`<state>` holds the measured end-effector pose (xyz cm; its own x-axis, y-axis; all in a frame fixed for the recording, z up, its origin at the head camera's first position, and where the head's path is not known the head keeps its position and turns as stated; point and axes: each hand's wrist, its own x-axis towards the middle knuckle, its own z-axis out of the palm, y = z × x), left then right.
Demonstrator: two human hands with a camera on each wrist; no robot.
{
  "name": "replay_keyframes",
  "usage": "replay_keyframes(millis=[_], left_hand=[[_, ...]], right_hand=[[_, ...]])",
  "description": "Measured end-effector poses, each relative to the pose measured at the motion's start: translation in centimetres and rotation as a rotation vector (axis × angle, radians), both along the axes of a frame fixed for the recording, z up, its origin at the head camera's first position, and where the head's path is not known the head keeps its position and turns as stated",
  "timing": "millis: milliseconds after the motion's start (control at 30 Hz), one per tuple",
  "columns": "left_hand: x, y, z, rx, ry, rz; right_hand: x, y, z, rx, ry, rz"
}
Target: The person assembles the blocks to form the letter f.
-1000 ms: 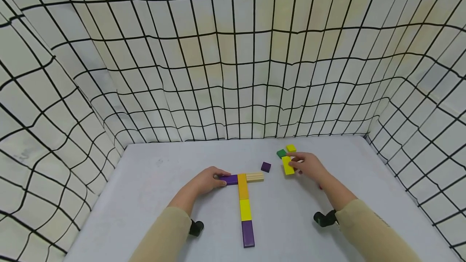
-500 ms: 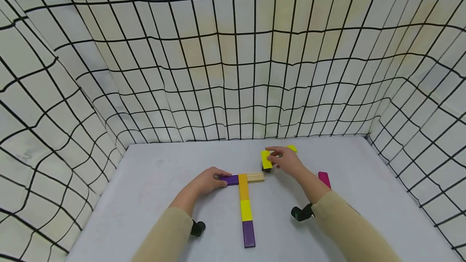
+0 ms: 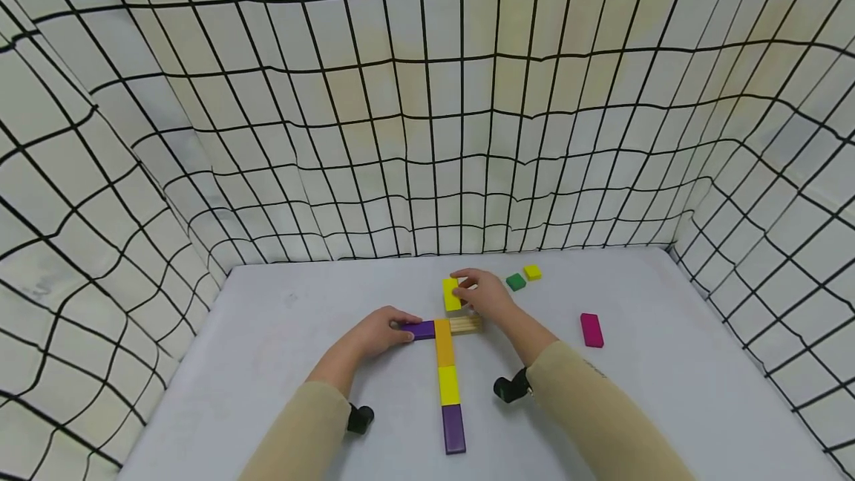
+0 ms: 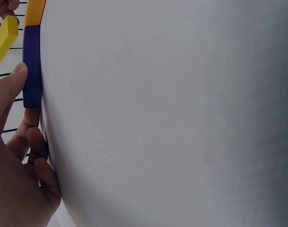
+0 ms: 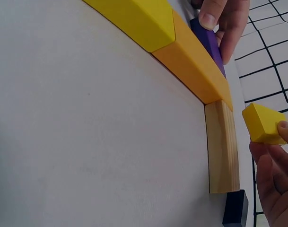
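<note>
- Right hand: grip pinches the yellow block from its right side — raised beyond the orange block's far end, long axes roughly in line.
- Left hand — farther from it — pinches the purple block's outer end.

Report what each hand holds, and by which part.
Right hand: a yellow block, pinched at its right side in the head view. Left hand: a purple block, gripped at its end away from the orange block.

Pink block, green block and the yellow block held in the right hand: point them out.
Pink block (image 3: 591, 329), head view, middle of top face.
Green block (image 3: 516, 281), head view, top face.
Held yellow block (image 3: 450, 295), head view, broad face.
</note>
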<state>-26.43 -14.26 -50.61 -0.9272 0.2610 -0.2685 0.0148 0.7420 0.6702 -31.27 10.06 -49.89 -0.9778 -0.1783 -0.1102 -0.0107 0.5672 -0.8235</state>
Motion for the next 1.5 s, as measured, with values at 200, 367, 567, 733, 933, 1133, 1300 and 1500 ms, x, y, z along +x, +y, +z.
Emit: replay_keyframes(millis=[200, 367, 567, 733, 933, 1133, 1300, 1500], left_hand=[[0.1, -0.1, 0.0, 0.0, -0.004, 0.008], [0.1, 0.0, 0.2, 0.012, 0.007, 0.013], [0.2, 0.0, 0.3, 0.009, 0.003, 0.018], [0.1, 0.0, 0.2, 0.006, -0.002, 0.019], [0.0, 0.0, 0.1, 0.013, 0.001, 0.019], [-0.1, -0.1, -0.1, 0.015, 0.001, 0.016], [0.0, 0.0, 0.1, 0.019, 0.003, 0.011], [0.1, 0.1, 0.1, 0.019, -0.002, 0.009]], right_hand=[[-0.1, -1.5, -0.3, 0.025, -0.017, 0.033], [-0.1, -2.2, -0.3, 0.049, -0.028, 0.01], [0.1, -2.5, 0.0, 0.085, -0.033, 0.007], [-0.1, -2.6, -0.2, 0.089, -0.046, 0.013], [-0.5, -2.6, -0.6, 0.091, -0.089, 0.03], [-0.6, -2.6, -0.5, 0.144, -0.103, 0.041], [-0.5, -2.6, -0.3, 0.188, -0.098, 0.05], [-0.5, -2.5, -0.3, 0.232, -0.098, 0.069]])
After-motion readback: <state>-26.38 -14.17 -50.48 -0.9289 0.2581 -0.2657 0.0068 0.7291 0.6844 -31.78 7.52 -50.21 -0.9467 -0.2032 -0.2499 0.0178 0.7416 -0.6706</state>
